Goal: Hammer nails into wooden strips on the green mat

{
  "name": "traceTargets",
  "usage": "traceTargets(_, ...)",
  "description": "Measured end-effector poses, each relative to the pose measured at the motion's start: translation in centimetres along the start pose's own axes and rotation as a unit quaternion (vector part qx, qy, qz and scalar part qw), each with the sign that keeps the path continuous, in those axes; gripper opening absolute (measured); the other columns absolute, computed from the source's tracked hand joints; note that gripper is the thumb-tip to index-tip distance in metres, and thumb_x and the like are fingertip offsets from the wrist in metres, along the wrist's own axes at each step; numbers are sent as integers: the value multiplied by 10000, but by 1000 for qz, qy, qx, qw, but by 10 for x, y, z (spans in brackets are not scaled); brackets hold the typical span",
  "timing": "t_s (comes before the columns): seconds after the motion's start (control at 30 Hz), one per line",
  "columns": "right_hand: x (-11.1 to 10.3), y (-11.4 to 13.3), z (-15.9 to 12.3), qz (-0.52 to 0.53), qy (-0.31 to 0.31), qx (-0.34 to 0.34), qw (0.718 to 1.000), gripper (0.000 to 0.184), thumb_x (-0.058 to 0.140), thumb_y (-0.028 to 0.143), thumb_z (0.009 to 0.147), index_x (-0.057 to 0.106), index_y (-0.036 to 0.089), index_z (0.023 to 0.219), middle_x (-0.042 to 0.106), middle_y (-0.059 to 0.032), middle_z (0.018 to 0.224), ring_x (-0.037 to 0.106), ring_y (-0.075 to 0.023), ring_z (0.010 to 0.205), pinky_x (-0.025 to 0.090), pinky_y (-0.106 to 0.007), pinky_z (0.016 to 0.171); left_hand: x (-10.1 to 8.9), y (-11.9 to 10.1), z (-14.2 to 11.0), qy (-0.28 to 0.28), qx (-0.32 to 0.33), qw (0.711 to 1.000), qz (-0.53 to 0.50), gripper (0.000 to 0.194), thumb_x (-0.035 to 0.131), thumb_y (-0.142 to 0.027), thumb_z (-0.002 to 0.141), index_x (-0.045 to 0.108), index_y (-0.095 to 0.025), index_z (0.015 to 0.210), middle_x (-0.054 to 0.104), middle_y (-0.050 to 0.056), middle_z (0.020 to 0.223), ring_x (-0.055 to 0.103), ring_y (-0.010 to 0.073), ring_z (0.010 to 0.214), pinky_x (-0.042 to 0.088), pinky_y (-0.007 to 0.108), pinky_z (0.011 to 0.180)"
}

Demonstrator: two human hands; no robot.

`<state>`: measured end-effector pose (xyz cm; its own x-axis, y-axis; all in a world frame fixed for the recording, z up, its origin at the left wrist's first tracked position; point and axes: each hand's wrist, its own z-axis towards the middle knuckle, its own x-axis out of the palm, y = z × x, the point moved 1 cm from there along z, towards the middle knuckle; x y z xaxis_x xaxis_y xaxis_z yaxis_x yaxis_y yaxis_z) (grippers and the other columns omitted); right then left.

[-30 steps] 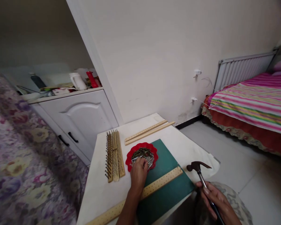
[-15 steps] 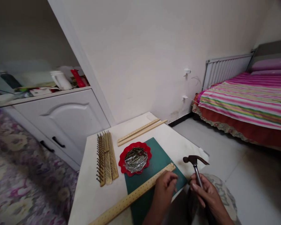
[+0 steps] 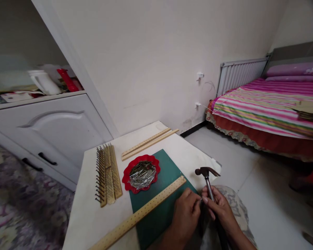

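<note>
My right hand [image 3: 219, 206] is closed round the metal shaft of a claw hammer [image 3: 207, 178], its head upright above the fingers. Close beside it, my left hand [image 3: 186, 210] has its fingers pinched together, the tips meeting my right thumb. A tiny shiny bit shows between the fingertips, too small to name. Left of my hands, a wooden strip [image 3: 143, 212] with rows of small holes lies diagonally across a green mat [image 3: 169, 166]. A couple of nails [image 3: 182, 174] stand at its far end. Beyond the strip, a red scalloped bowl [image 3: 125, 180] holds many loose nails [image 3: 143, 173].
Several wooden strips [image 3: 108, 180] bristling with nails lie on the white table [image 3: 78, 194] at left. Two more strips [image 3: 148, 144] lie near the wall. A white cabinet [image 3: 57, 135] stands at left, a bed [image 3: 261, 104] at right.
My left hand has moved right, off the end of the strip, to meet my right hand's fingertips. The hammer remains in my right hand. The view has shifted right.
</note>
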<state>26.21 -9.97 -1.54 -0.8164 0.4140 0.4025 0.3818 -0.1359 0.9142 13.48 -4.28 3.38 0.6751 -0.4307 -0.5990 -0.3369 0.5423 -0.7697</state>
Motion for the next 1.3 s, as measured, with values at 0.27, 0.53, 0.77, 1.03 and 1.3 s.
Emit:
traceTargets(0.27, 5, 3, 0, 55, 26, 19, 998, 260, 720, 321, 718, 568, 227, 907, 570, 73, 631, 287, -7, 294, 235, -160, 321, 18, 13, -2, -93, -92, 960, -249, 84, 614, -208, 735, 662, -156, 689, 603, 6, 624, 555, 124, 608, 428, 227, 596)
traceTargets(0.53, 5, -1, 1, 54, 40, 22, 998, 247, 722, 316, 732, 568, 211, 893, 571, 74, 611, 298, 10, 296, 216, -143, 323, 13, 20, -5, -129, -98, 944, -287, 121, 580, -238, 748, 622, -158, 668, 601, 5, 667, 563, 136, 650, 448, 239, 632)
traceTargets(0.77, 0, -6, 1, 36, 49, 26, 998, 246, 700, 320, 764, 565, 209, 937, 617, 45, 666, 316, 21, 294, 204, -133, 319, -45, 44, 18, -185, -58, 980, -38, 228, 424, -308, 872, 570, -179, 753, 582, 9, 754, 552, 151, 749, 419, 254, 704)
traceTargets(1.03, -1, -6, 0, 18, 56, 31, 998, 255, 692, 332, 771, 562, 201, 947, 627, 33, 684, 335, 24, 292, 203, -125, 317, -32, 61, 37, -137, -54, 983, 106, 218, 403, -262, 888, 585, -188, 792, 592, 19, 796, 554, 152, 761, 397, 253, 697)
traceTargets(1.3, -3, -8, 2, 24, 64, 33, 997, 270, 696, 354, 763, 550, 218, 946, 619, 45, 668, 332, 33, 281, 184, -114, 307, -29, 65, 38, -124, -63, 977, 159, 239, 392, -279, 905, 601, -202, 818, 622, 21, 825, 585, 158, 786, 386, 248, 694)
